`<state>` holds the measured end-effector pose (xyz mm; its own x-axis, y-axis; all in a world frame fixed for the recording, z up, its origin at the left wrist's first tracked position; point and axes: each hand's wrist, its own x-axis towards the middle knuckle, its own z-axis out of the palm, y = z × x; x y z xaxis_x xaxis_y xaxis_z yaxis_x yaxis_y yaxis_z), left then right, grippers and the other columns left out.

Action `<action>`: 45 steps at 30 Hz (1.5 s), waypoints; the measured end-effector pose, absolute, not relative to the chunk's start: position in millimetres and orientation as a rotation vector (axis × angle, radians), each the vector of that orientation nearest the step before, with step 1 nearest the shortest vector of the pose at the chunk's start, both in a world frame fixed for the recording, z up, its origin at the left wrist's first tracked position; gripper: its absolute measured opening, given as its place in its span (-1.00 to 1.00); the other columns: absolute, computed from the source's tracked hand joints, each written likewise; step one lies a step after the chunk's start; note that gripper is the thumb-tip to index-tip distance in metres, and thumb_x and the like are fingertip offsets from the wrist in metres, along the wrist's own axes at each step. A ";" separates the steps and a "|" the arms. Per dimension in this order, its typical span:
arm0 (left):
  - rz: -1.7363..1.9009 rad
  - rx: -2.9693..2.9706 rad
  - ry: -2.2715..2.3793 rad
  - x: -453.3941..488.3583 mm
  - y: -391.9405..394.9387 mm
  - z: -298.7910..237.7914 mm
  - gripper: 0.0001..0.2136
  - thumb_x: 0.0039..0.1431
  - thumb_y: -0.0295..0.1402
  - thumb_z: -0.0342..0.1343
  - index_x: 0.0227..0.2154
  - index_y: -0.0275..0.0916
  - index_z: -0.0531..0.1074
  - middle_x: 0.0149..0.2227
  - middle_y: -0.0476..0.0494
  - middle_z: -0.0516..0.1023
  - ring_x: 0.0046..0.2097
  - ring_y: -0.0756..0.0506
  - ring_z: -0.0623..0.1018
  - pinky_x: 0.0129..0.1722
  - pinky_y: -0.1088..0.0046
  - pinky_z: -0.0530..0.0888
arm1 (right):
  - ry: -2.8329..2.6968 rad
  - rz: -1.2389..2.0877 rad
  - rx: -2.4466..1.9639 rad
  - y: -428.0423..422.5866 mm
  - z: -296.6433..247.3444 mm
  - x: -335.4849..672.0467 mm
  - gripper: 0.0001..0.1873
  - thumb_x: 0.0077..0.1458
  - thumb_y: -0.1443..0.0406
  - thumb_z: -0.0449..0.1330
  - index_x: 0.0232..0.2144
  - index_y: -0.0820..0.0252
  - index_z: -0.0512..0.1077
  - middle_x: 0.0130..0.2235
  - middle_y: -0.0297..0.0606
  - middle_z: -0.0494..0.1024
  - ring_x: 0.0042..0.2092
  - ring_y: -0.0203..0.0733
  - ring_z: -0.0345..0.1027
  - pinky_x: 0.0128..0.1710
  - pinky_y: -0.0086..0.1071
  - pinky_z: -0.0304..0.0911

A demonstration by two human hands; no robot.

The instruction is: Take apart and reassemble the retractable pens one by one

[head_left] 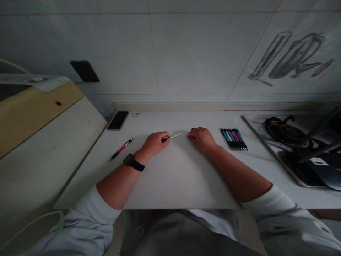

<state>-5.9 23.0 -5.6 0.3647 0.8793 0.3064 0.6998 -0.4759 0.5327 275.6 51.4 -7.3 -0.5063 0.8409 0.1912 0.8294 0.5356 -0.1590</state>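
Observation:
Over the middle of the white counter, my left hand [157, 142] is closed on a black pen part [164, 139]. From that part a thin white pen refill [176, 135] sticks out to the right. Across a small gap, my right hand [201, 138] rests low with its fingers curled together. A small dark tip [191, 129] shows at its fingertips; the rest of that thing is hidden. Left of my left hand lies a red and black pen [122, 149]. To the right of my right hand, several click pens [233, 139] lie side by side in a row.
A phone [118, 121] lies at the counter's back left, with a small ring [135, 114] near it. On the right, a sink [269, 153] holds dark cookware [290, 133]. A large white box-like unit [53, 149] stands at left. The tiled wall [191, 53] closes the back.

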 end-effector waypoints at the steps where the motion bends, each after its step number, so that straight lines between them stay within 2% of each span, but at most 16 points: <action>1: 0.815 2.323 1.381 -5.9 23.2 -5.8 -0.87 0.28 -0.37 0.13 -0.21 -0.15 0.59 -0.32 -0.05 0.65 -0.30 -0.06 0.57 -0.28 0.45 0.40 | -2.515 0.080 -1.403 51.6 -7.3 276.6 -0.78 0.27 0.33 0.15 -0.19 0.12 0.62 -0.09 -0.15 0.65 -0.06 -0.04 0.43 0.01 -0.23 0.21; 7: 0.813 2.377 1.274 -3.6 22.9 -5.4 -0.88 0.31 -0.36 0.14 -0.20 -0.16 0.59 -0.22 -0.08 0.67 -0.20 -0.08 0.60 -0.17 0.41 0.46 | -2.337 0.207 -1.217 41.5 -0.3 271.2 -0.66 0.28 0.18 0.22 0.05 0.16 0.53 -0.07 -0.11 0.64 -0.09 -0.06 0.46 0.02 -0.24 0.26; 12: 0.811 2.380 1.180 -3.4 22.7 -5.2 -0.87 0.33 -0.34 0.18 -0.13 -0.15 0.59 -0.13 -0.10 0.68 -0.12 -0.09 0.62 -0.09 0.39 0.49 | -2.377 0.298 -1.129 31.8 3.7 261.8 -0.69 0.37 0.16 0.09 -0.14 0.12 0.61 -0.19 -0.14 0.66 -0.17 -0.10 0.47 -0.05 -0.28 0.27; 16: 0.867 2.318 1.241 -5.6 25.4 -7.9 -0.80 0.29 -0.33 0.27 -0.04 -0.15 0.57 -0.12 -0.11 0.68 -0.12 -0.09 0.64 -0.07 0.38 0.51 | -2.296 0.335 -1.149 34.0 3.2 265.7 -0.70 0.36 0.17 0.09 -0.18 0.12 0.61 -0.21 -0.18 0.65 -0.21 -0.14 0.46 -0.10 -0.31 0.28; 28: 0.907 2.373 1.303 -6.2 25.7 -4.8 -0.90 0.35 -0.29 0.19 -0.19 -0.16 0.57 -0.18 -0.10 0.65 -0.16 -0.08 0.60 -0.10 0.37 0.49 | -2.159 0.437 -1.228 39.6 3.6 272.1 -0.75 0.27 0.19 0.14 -0.25 0.12 0.60 -0.21 -0.21 0.66 -0.28 -0.19 0.43 -0.20 -0.34 0.30; 33: 0.919 2.408 1.264 -4.3 23.1 -0.1 -0.93 0.32 -0.39 0.15 -0.26 -0.18 0.54 -0.24 -0.07 0.62 -0.19 -0.07 0.57 -0.13 0.39 0.45 | -1.897 0.744 -1.224 38.9 3.1 268.1 -0.69 0.18 0.04 0.23 -0.30 0.14 0.56 -0.36 -0.26 0.59 -0.38 -0.24 0.34 -0.32 -0.36 0.28; 37: 0.889 2.424 1.247 -4.9 24.0 -1.7 -0.92 0.32 -0.38 0.13 -0.26 -0.18 0.53 -0.25 -0.07 0.61 -0.20 -0.07 0.56 -0.16 0.40 0.43 | -1.576 1.004 -1.107 43.1 5.2 269.6 -0.59 0.09 -0.08 0.28 -0.34 0.15 0.47 -0.40 -0.31 0.51 -0.40 -0.27 0.32 -0.35 -0.37 0.30; 41: 0.864 2.414 1.254 -5.8 25.0 -4.4 -0.92 0.32 -0.37 0.14 -0.25 -0.18 0.54 -0.23 -0.07 0.62 -0.19 -0.07 0.57 -0.16 0.40 0.43 | -1.516 0.889 -1.113 54.0 11.5 277.0 -0.58 0.13 -0.09 0.23 -0.31 0.14 0.47 -0.37 -0.27 0.53 -0.34 -0.24 0.38 -0.26 -0.35 0.32; 45: 0.849 2.399 1.270 -5.7 25.1 -6.2 -0.92 0.31 -0.37 0.15 -0.25 -0.17 0.55 -0.23 -0.08 0.64 -0.19 -0.08 0.58 -0.17 0.40 0.43 | -1.750 0.730 -1.196 71.2 24.6 282.8 -0.59 0.25 -0.04 0.10 -0.31 0.15 0.48 -0.37 -0.25 0.53 -0.32 -0.20 0.38 -0.26 -0.35 0.27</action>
